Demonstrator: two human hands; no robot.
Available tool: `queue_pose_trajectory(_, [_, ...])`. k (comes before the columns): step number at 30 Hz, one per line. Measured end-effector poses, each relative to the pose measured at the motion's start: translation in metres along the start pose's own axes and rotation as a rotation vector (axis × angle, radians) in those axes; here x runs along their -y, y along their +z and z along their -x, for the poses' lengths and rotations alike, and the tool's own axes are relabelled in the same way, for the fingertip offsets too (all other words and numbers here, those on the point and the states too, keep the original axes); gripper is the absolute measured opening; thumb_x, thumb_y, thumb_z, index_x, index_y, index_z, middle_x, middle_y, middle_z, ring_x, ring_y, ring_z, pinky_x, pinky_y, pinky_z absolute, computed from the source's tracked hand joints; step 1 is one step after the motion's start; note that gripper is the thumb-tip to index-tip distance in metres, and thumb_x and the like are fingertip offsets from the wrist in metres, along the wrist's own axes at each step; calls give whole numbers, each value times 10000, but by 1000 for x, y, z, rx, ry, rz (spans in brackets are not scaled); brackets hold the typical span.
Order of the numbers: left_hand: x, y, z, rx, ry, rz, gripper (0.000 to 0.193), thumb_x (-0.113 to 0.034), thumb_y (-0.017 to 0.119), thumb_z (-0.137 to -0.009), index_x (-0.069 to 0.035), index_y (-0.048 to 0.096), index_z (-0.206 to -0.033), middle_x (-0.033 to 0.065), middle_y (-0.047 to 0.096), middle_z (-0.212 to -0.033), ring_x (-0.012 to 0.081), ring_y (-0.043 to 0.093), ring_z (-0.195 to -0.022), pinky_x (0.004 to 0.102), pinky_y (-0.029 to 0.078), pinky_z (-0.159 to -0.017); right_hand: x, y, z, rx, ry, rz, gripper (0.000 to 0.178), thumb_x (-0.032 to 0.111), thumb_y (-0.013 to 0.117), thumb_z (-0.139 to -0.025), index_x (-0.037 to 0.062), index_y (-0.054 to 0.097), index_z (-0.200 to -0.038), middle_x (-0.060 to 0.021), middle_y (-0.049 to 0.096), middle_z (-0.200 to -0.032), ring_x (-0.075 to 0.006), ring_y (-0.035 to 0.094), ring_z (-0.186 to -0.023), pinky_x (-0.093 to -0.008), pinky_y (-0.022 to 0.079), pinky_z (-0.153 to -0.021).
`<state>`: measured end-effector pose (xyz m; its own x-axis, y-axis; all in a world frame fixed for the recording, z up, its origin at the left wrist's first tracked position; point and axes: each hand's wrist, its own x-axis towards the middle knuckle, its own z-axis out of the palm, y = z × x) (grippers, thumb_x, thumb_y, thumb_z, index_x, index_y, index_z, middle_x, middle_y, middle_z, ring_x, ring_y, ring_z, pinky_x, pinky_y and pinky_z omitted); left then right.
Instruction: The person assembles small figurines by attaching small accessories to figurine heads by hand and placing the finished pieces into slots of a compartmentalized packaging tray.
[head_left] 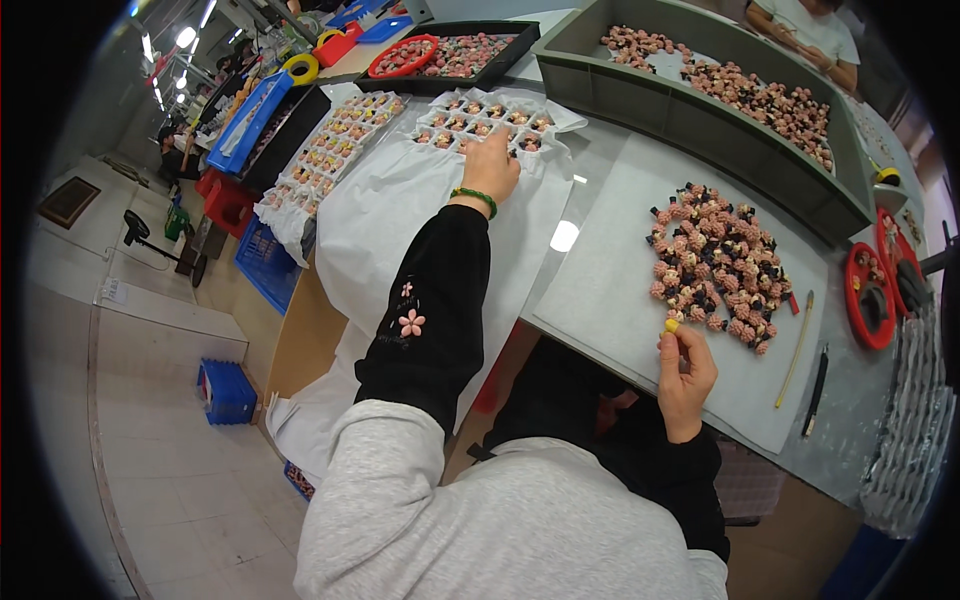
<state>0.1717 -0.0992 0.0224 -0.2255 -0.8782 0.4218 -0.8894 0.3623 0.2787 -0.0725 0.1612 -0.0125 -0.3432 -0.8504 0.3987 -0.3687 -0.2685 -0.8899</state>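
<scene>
My left hand reaches over a white compartment tray that holds small pink, cream and black figures. Its fingers are bent down among the cells, drawn together, and whatever they grip is hidden. Close to the near edge of a pile of similar small figures, my right hand has its thumb and index finger closed together. A small yellow bit shows at those fingertips; whether it is held or worn on a finger I cannot tell. The pile lies on a white sheet.
A second filled compartment tray lies at the left. Behind stand a large grey bin of figures and a black tray with a red ring. A thin brush, a black tool and red dishes are at right.
</scene>
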Motion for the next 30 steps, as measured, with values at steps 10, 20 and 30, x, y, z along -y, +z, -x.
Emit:
queue_pose_trajectory(10, [-3,39,16,73,-1,-191,471,-284,456,-859,17,375,-1212,221,333,-1305,399,257,-1228,573,185,-971,2,-5,-2,31,-39,49,103,39,573,-814,-36,572,-884,-61,551,-733,-100,508,-623,-210,413,-555])
queue_pose_trajectory(20, [3,42,18,138,20,-280,663,-438,388,-879,14,213,-1332,172,172,-1412,316,150,-1307,612,113,-984,8,-4,-4,37,-34,28,110,39,588,-800,-33,582,-883,-73,553,-710,-111,498,-599,-216,404,-546])
queue_pose_trajectory(30, [-4,13,35,343,7,-201,618,-388,411,-875,-27,217,-1339,155,220,-1401,334,176,-1299,626,139,-969,4,-6,0,42,-34,66,115,44,584,-804,-40,582,-883,-74,561,-724,-111,502,-605,-215,407,-549])
